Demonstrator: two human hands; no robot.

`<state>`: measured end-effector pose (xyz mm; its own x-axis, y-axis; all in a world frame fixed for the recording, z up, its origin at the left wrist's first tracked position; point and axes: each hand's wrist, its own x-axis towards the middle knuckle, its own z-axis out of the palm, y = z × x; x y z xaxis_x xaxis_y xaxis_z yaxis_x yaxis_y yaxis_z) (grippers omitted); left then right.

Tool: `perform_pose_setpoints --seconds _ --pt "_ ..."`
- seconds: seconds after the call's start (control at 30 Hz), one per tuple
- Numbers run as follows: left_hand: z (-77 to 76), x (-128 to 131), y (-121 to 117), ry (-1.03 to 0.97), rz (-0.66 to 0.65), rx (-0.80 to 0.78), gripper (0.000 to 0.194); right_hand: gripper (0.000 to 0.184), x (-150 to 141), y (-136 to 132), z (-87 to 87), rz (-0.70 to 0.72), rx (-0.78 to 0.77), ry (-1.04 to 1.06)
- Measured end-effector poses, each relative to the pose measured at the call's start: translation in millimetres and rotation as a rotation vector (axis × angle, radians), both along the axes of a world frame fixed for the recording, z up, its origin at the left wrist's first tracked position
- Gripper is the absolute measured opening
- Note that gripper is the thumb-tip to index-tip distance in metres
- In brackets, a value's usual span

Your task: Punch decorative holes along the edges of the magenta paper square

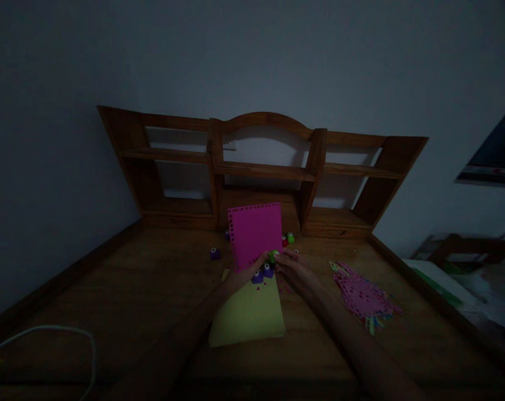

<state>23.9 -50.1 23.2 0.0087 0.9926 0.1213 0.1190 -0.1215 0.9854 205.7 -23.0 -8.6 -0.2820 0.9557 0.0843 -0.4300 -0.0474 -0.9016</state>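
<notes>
A pink sheet of paper [256,233] stands tilted up over the desk, with small punched shapes along its top, left and part of its lower edge. My left hand [249,269] pinches the sheet near its lower edge. At the sheet's lower right corner is a green craft punch [273,256], gripped by the fingers of my right hand [293,266]; my left fingertips are close by it. Just below lie two purple punches, one purple punch [257,277] beside another purple punch [268,270]. Under them is a pale yellow sheet [248,316] with tiny pink cut-outs.
Behind the sheet are a red punch [285,241] and another green punch [290,238]; a purple punch [215,254] lies left. At right is a pile of punched paper [363,295]. A wooden shelf [265,170] backs the desk. A white cable [64,328] curves at lower left.
</notes>
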Motion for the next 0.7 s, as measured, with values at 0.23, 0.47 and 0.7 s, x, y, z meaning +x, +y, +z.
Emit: perform_pose_setpoints --seconds 0.23,0.47,0.7 --pt "-1.5 0.5 5.1 0.018 -0.02 0.012 0.058 0.021 -0.8 -0.5 -1.0 -0.012 -0.003 0.008" --pt "-5.5 1.1 9.0 -0.079 -0.095 0.069 0.055 0.02 -4.6 -0.4 -3.4 -0.037 0.016 0.005" --pt "4.0 1.3 5.3 -0.063 -0.102 0.011 0.046 0.015 -6.1 -3.7 2.2 -0.028 0.006 0.026"
